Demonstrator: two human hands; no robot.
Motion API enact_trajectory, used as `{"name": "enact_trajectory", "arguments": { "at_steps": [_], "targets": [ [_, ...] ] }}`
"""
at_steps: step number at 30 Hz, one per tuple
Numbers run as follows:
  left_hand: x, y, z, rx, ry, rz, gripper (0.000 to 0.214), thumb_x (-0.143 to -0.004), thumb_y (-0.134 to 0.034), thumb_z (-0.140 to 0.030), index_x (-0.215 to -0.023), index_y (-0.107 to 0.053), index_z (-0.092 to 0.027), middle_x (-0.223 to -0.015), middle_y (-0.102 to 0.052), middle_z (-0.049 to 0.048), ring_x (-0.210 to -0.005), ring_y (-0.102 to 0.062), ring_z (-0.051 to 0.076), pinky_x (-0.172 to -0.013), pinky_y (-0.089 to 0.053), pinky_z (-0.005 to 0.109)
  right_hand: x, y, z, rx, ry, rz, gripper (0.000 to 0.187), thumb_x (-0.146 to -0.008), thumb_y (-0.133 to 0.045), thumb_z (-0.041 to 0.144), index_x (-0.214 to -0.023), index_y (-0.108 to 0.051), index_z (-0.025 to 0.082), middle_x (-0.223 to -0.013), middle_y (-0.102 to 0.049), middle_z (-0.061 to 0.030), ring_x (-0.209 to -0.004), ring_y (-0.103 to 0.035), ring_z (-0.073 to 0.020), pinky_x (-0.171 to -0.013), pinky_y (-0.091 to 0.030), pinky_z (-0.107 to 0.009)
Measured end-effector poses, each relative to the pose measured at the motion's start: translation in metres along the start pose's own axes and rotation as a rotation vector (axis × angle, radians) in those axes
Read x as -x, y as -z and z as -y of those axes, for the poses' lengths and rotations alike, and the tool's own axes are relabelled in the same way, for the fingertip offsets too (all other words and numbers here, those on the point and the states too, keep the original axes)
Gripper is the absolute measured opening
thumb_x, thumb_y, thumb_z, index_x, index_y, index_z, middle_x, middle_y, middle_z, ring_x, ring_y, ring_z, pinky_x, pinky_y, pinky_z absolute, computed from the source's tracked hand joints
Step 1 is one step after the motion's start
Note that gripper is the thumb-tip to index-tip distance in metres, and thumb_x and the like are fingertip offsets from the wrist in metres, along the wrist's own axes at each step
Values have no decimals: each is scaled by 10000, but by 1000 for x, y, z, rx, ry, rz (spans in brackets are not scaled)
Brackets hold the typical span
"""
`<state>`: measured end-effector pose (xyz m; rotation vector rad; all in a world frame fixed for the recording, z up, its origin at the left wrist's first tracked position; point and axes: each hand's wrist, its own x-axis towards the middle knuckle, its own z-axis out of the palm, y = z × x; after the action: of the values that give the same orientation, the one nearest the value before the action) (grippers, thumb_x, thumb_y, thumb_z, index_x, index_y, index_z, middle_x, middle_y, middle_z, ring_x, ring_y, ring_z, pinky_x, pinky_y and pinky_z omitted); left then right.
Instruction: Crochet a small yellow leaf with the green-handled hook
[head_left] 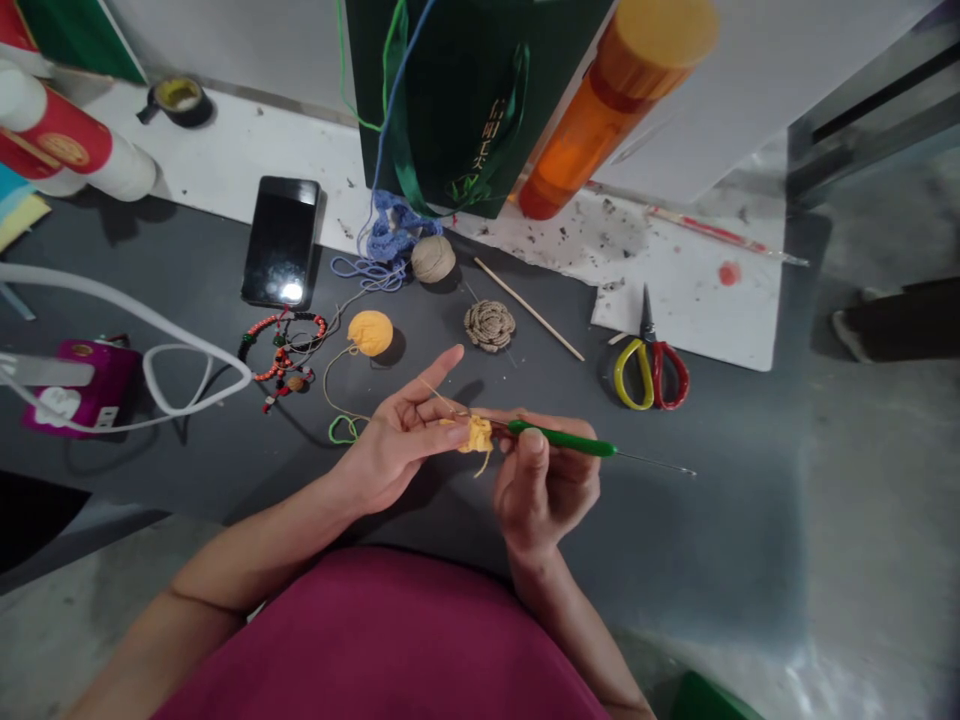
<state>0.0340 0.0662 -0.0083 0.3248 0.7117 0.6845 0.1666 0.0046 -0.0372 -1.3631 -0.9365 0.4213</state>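
My left hand [401, 435] pinches a small piece of yellow crochet work [478, 434] between thumb and fingers, its index finger stretched up with a strand of yarn running near it. In my right hand [546, 490] is a crochet hook [562, 438] with a green grip, held like a pen. One metal end of the hook meets the yellow piece; the other points out to the right. A short yarn tail hangs below the piece. Beyond my left hand lies a yellow yarn ball [370, 333]. A beige crocheted rose [490, 326] rests above my hands.
A thin wooden stick [529, 309] and scissors [651, 375] lie to the right. Behind stand a dark green paper bag [450, 110] and an orange bottle [592, 120]. A beige yarn ball [433, 259], blue yarn [390, 232], a phone [282, 242] and beaded bracelets [281, 350] lie leftward.
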Motion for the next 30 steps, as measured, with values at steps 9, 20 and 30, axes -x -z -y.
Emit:
{"name": "enact_trajectory", "arguments": {
  "at_steps": [9,20,30],
  "targets": [
    [-1,-1,-2,-19,-32,6,769,-666,-926,-145,-1391,-683,-229,-702,-723,-50,-676,-628,91,-729,-503,236,-10,2,4,-31,24,17,117,-1032,-545,267,-974,-646,253,-816,-665,27,-541,-635,-93,-502,-524,-244],
    [-1,-1,-1,-55,-53,26,557,-685,-904,-165,-1226,-779,-198,-711,-694,-22,-661,-608,97,-691,-499,238,-19,3,-1,-213,-133,165,148,-1070,-430,301,-984,-546,267,-600,-654,61,-486,-678,-130,-434,-453,-222],
    [1,1,6,-176,-191,-6,552,-743,-898,-216,-1276,-771,-277,-816,-686,-24,-740,-610,102,-755,-509,259,-3,-2,-3,-140,-15,93,92,-984,-637,301,-955,-717,265,-839,-713,19,-762,-750,-140,-704,-631,-300]
  ]
}}
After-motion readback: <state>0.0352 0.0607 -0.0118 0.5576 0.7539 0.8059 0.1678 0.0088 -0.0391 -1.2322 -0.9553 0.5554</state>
